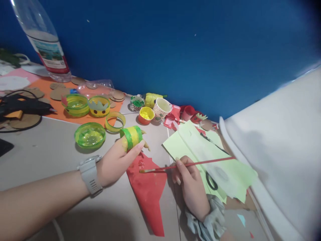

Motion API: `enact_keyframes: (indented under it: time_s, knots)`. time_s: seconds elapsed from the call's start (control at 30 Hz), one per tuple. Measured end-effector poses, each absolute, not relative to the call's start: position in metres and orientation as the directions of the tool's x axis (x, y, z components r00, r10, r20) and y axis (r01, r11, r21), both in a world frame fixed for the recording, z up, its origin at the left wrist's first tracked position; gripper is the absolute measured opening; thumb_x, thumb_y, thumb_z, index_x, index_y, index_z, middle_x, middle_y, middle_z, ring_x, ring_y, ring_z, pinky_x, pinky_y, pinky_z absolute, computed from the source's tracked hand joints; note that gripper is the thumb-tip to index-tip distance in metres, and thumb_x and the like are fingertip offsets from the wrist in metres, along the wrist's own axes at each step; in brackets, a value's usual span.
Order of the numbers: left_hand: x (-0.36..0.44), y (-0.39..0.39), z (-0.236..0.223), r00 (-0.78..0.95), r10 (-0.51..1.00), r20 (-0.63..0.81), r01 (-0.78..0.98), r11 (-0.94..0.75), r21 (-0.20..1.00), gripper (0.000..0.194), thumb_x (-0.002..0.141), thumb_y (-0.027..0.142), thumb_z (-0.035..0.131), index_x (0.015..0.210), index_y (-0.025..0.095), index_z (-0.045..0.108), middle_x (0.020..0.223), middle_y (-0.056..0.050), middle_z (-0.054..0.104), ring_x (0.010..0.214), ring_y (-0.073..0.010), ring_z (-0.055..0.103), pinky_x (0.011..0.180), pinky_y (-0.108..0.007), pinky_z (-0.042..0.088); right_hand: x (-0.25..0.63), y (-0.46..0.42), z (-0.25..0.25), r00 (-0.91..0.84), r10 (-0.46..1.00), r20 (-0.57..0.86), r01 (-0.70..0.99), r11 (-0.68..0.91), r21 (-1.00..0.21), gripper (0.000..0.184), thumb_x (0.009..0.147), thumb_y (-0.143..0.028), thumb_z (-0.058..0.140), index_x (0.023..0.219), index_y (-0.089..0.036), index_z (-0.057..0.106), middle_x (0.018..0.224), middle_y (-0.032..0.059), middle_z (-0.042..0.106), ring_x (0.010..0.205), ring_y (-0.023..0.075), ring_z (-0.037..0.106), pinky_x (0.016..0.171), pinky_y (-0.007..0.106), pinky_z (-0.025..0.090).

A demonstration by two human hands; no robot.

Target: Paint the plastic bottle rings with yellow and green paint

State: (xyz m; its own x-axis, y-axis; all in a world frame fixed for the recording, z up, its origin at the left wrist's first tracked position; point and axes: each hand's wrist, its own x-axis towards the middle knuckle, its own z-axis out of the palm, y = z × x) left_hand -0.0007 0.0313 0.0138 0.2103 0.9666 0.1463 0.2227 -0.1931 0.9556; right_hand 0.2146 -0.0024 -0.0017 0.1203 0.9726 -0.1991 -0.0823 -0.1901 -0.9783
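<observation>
My left hand [117, 159] is closed around a small cylinder painted in green and yellow stripes [132, 136], its open end facing left. In my right hand [189, 184] a thin red paintbrush [210, 161] lies nearly level. Its bristle end hovers over or touches a piece of red paper [147, 194], beside a small wet-looking red blob [141, 164]. Behind my left hand stand an orange cup of yellow paint [146, 114] and a patterned cup of green paint [136, 103]. A shallow green dish [90, 135] sits left of the hand.
Green and yellow rings [99, 106], one with a paper crown, rest on orange paper [64, 112]. A black glue gun [25, 106] and a tall plastic bottle [50, 50] are at left. Pale green paper [185, 144] covers black-handled scissors [212, 181] partly. A blue wall [175, 50] bounds the back.
</observation>
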Motion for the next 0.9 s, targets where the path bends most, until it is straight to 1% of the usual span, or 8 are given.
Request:
enact_keyframes:
  time_s: [0.07,0.17,0.3,0.43,0.57,0.7,0.77,0.9]
  knots:
    - [0.000,0.032,0.014,0.205,0.967,0.150,0.219,-0.195,0.956,0.034,0.098,0.041,0.040,0.098,0.021,0.067,0.110,-0.005,0.066,0.108,-0.0225,0.058,0.105,-0.038,0.038,0.216,-0.002,-0.004,0.112,0.974,-0.199,-0.084,-0.190,-0.978,0.037,0.086,-0.042,0.063,0.068,-0.020,0.040,0.045,-0.0092,0.038,0.041,0.0045,0.033,0.043,0.017,0.029]
    - [0.001,0.033,0.014,0.204,0.967,0.153,0.212,-0.197,0.957,0.034,0.098,0.041,0.039,0.094,0.021,0.066,0.106,-0.005,0.067,0.105,-0.0218,0.059,0.104,-0.037,0.039,0.217,-0.001,-0.006,0.096,0.978,-0.186,-0.089,-0.178,-0.980,0.034,0.088,-0.043,0.061,0.071,-0.020,0.042,0.048,-0.0088,0.041,0.044,0.0054,0.038,0.047,0.018,0.033]
    - [0.000,0.032,0.013,0.224,0.962,0.153,0.199,-0.199,0.960,0.032,0.098,0.039,0.040,0.098,0.021,0.066,0.107,-0.005,0.066,0.106,-0.0213,0.058,0.103,-0.037,0.039,0.217,-0.001,-0.005,0.043,0.978,-0.204,-0.074,-0.200,-0.977,0.037,0.088,-0.040,0.062,0.066,-0.019,0.040,0.047,-0.0083,0.040,0.044,0.0055,0.038,0.047,0.019,0.033]
    - [0.001,0.033,0.014,0.228,0.960,0.163,0.183,-0.207,0.961,0.031,0.099,0.038,0.040,0.094,0.021,0.065,0.102,-0.004,0.066,0.104,-0.0204,0.059,0.101,-0.036,0.040,0.218,0.000,-0.006,0.028,0.981,-0.192,-0.061,-0.190,-0.980,0.034,0.089,-0.039,0.061,0.068,-0.019,0.043,0.050,-0.0073,0.045,0.047,0.0062,0.042,0.052,0.020,0.036]
    - [0.002,0.034,0.015,0.227,0.959,0.171,0.206,-0.218,0.954,0.030,0.098,0.037,0.040,0.095,0.021,0.065,0.100,-0.004,0.066,0.099,-0.0193,0.058,0.097,-0.034,0.042,0.221,0.000,-0.007,0.024,0.982,-0.189,-0.043,-0.188,-0.981,0.035,0.090,-0.040,0.059,0.067,-0.019,0.042,0.051,-0.0072,0.043,0.049,0.0068,0.042,0.052,0.021,0.036]
    - [0.003,0.034,0.014,0.221,0.958,0.184,0.213,-0.231,0.949,0.029,0.099,0.036,0.041,0.093,0.021,0.065,0.101,-0.003,0.065,0.101,-0.0182,0.057,0.100,-0.033,0.039,0.227,0.000,-0.006,0.023,0.980,-0.195,-0.012,-0.195,-0.981,0.033,0.089,-0.040,0.061,0.069,-0.019,0.045,0.053,-0.0062,0.047,0.050,0.0070,0.045,0.054,0.021,0.037]
    - [0.004,0.033,0.012,0.209,0.967,0.149,0.191,-0.190,0.963,0.028,0.098,0.039,0.043,0.094,0.022,0.065,0.100,-0.003,0.065,0.098,-0.0185,0.059,0.098,-0.034,0.042,0.230,0.001,-0.005,0.014,0.979,-0.202,-0.010,-0.202,-0.979,0.033,0.089,-0.040,0.061,0.068,-0.019,0.045,0.052,-0.0063,0.048,0.050,0.0069,0.047,0.054,0.021,0.037]
    - [0.006,0.032,0.005,0.195,0.981,0.016,0.095,-0.035,0.995,0.030,0.096,0.046,0.045,0.100,0.023,0.064,0.098,-0.004,0.067,0.093,-0.0212,0.064,0.086,-0.036,0.051,0.234,0.002,-0.003,-0.012,0.977,-0.211,-0.044,-0.212,-0.976,0.034,0.089,-0.042,0.059,0.070,-0.019,0.044,0.053,-0.0078,0.043,0.053,0.0080,0.053,0.059,0.022,0.043]
